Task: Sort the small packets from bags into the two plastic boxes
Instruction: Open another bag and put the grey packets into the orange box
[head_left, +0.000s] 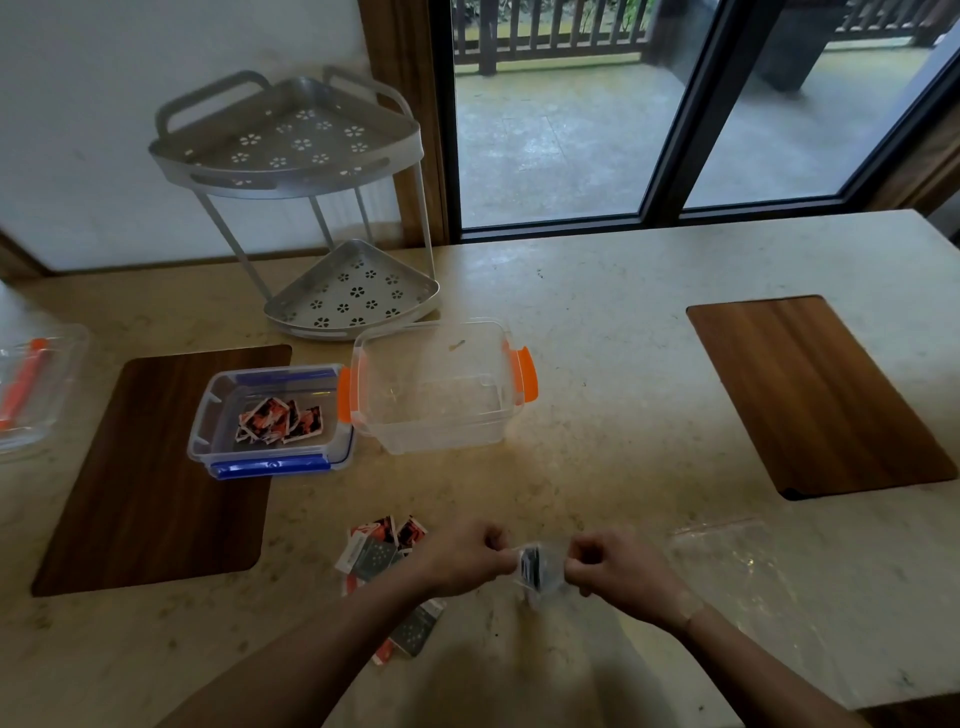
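My left hand (462, 558) and my right hand (618, 569) both pinch a small clear bag (540, 569) with dark packets inside, held just above the counter near its front. Loose packets (382, 548), some orange-black and some grey, lie on the counter left of my left hand and under my forearm. A blue-clipped plastic box (208, 441) holds several orange-black packets (280, 421). Beside it on the right stands an orange-clipped clear box (441, 441) with no packets visible inside.
An empty clear bag (727, 561) lies right of my hands. Two dark wooden boards (150, 483) (815, 389) sit left and right. A two-tier metal corner rack (353, 296) stands behind the boxes. A clear container with an orange item (31, 384) is at far left.
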